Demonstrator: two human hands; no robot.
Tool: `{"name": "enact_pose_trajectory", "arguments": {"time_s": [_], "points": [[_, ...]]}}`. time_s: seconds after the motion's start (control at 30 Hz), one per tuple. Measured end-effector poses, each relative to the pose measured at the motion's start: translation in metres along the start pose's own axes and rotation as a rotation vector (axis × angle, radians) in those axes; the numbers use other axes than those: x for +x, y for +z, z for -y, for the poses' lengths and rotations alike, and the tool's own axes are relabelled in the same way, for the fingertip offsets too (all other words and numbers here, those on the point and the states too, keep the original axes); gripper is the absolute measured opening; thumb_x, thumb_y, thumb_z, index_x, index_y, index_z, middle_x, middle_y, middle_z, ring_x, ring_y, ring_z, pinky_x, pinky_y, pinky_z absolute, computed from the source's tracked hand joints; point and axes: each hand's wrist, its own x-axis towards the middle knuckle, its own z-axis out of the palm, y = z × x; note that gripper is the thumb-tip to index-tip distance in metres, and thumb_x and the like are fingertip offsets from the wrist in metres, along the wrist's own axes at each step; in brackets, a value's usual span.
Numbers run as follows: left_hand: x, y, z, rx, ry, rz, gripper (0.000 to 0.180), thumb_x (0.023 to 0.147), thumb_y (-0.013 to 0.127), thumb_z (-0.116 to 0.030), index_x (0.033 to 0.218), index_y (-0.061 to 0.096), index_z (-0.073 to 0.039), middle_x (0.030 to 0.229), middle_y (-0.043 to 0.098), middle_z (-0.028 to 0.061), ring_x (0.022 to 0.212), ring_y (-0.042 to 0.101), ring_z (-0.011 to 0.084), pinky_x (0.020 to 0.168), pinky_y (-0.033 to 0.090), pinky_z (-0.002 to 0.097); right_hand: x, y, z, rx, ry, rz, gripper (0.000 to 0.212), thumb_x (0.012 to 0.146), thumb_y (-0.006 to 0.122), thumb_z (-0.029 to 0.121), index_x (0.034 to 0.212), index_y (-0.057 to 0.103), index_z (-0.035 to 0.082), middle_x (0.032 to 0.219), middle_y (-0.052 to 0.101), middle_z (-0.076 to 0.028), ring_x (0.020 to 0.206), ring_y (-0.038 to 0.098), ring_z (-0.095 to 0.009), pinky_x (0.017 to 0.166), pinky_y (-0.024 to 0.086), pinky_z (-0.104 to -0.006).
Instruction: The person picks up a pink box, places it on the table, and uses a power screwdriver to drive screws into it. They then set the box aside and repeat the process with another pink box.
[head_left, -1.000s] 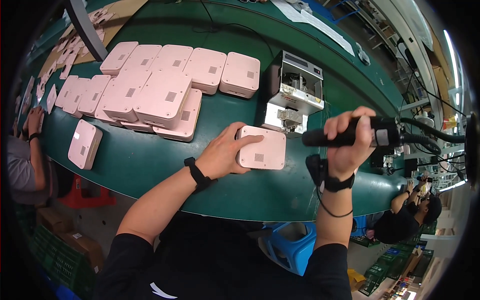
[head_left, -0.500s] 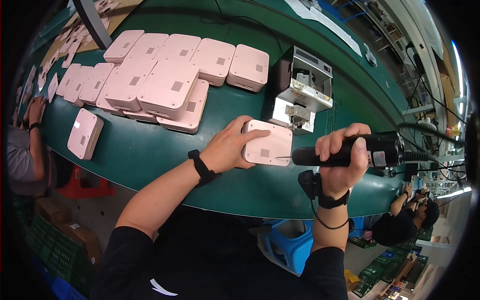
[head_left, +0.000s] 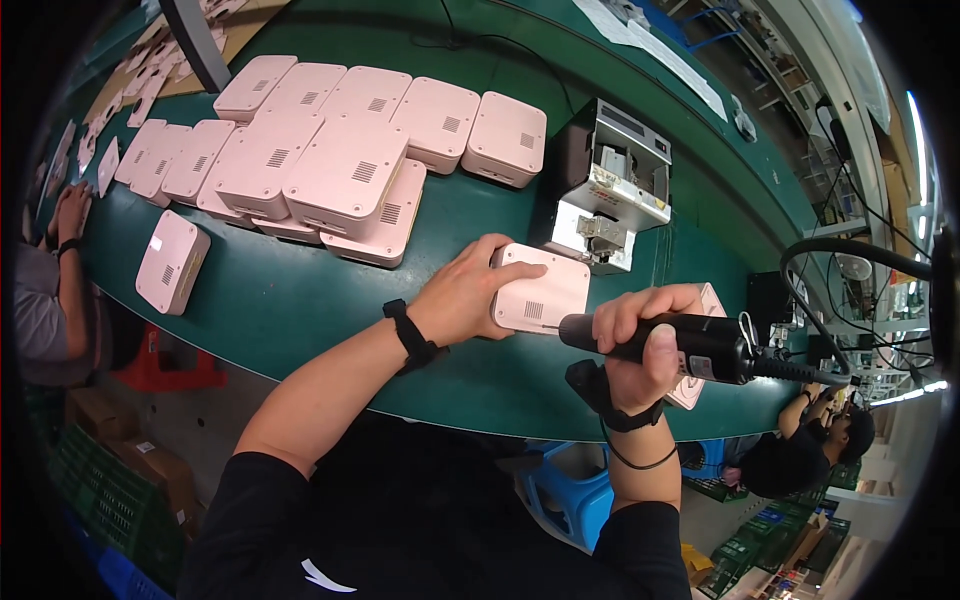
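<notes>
At the middle of the green bench [head_left: 290,325], the held box [head_left: 541,285] lies flat, vented face up, its slightly longer axis running roughly nine to three o'clock and its vent toward six. The left hand [head_left: 463,292] grips its nine o'clock side, thumb pressed on top and fingers round the edge. The right hand [head_left: 640,345] is wrapped around the driver [head_left: 715,350], which points to nine o'clock; its bit reaches the box's lower edge, though contact cannot be told. Clockwise from the held box, a machine [head_left: 605,190] stands at one, a half-hidden box [head_left: 712,303] at three, a lone box [head_left: 172,262] at nine and piled boxes [head_left: 345,170] at ten. On the floor, green crates sit at five [head_left: 740,550] and eight [head_left: 110,505], contents too dark or small to tell; cartons [head_left: 165,475] adjoin the latter.
</notes>
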Motion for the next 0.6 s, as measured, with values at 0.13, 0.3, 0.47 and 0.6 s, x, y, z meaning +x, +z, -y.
{"name": "enact_pose_trajectory", "arguments": {"time_s": [0.13,0.3,0.47,0.6], "points": [[-0.001,0.0,0.002,0.037,0.019,-0.045,0.078,0.06,0.088,-0.017,0.131,0.059,-0.028,0.135,0.043,0.0135,0.119,0.054,0.0349,0.099,0.049,0.0409,0.012,-0.001,0.009,0.051,-0.018,0.038,0.029,0.091,0.06,0.029,0.1,0.045,0.007,0.069,0.051,-0.008,0.051,0.047,-0.017,0.052,0.044,-0.034],[-0.003,-0.003,-0.004,0.042,0.001,-0.01,0.077,0.061,0.087,-0.018,0.132,0.059,-0.029,0.136,0.042,0.0139,0.121,0.052,0.0348,0.1,0.049,0.0406,0.053,-0.016,0.025,0.036,-0.14,-0.121,0.024,0.093,0.057,0.026,0.101,0.047,0.006,0.067,0.05,-0.007,0.052,0.049,-0.018,0.054,0.044,-0.0344],[-0.002,-0.002,-0.006,0.027,-0.024,0.012,0.076,0.061,0.086,-0.018,0.132,0.059,-0.029,0.137,0.042,0.0142,0.122,0.051,0.035,0.101,0.048,0.0412,0.087,-0.034,0.008,-0.135,-0.166,-0.288,0.019,0.095,0.054,0.023,0.099,0.049,0.006,0.067,0.049,-0.007,0.052,0.048,-0.018,0.055,0.044,-0.0346],[-0.003,-0.003,-0.004,0.042,-0.02,0.004,0.077,0.061,0.087,-0.018,0.132,0.059,-0.028,0.137,0.042,0.0143,0.123,0.051,0.0352,0.102,0.047,0.0417,0.071,-0.027,0.007,-0.085,-0.059,-0.245,0.02,0.095,0.054,0.024,0.099,0.048,0.005,0.068,0.049,-0.007,0.051,0.048,-0.018,0.055,0.044,-0.0348]]}}
